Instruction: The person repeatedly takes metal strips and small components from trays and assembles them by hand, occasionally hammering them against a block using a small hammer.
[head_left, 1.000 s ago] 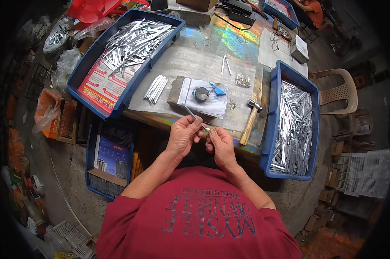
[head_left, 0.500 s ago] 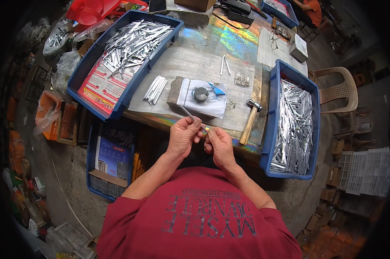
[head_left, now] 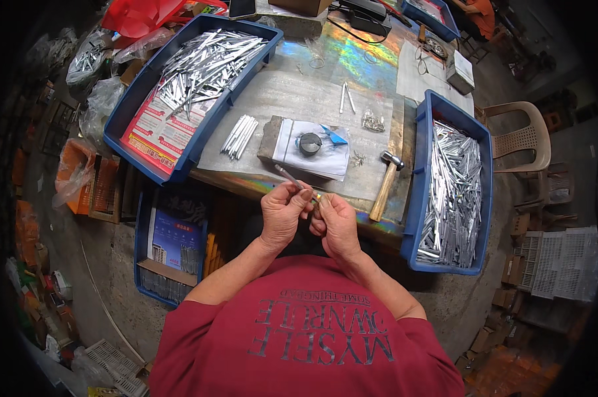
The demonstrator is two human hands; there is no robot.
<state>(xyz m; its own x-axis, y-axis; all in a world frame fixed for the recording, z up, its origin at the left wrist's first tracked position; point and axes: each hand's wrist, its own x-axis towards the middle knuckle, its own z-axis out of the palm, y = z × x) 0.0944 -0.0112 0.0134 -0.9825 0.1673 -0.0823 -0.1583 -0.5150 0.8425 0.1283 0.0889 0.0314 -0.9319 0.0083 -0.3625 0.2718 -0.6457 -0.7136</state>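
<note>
A slim silver metal strip (head_left: 287, 175) slants up and away from between the thumb and fingers of my left hand (head_left: 282, 215). Close beside it, my right hand (head_left: 336, 221) pinches at the strip's near end, where a small yellowish glint shows; the fingertips hide the detail. Just beyond my hands stands a block (head_left: 268, 139) topped with white paper (head_left: 325, 162). On the paper sit a round dark container (head_left: 309, 143) and a blue scrap (head_left: 334, 135). To the left lies a neat row of silver strips (head_left: 239, 137).
A hammer (head_left: 385, 185) lies right of the block, near tiny loose parts (head_left: 358, 159) and a clear bag of small parts (head_left: 373, 122). Blue trays with many metal strips flank the table: left tray (head_left: 227, 99), right tray (head_left: 413, 218). Two strips (head_left: 346, 98) lie farther back.
The strip's far end has shifted slightly left and up, and its angle differs a little. Both hands stay nearly in place, still pinching. The view has moved slightly.
</note>
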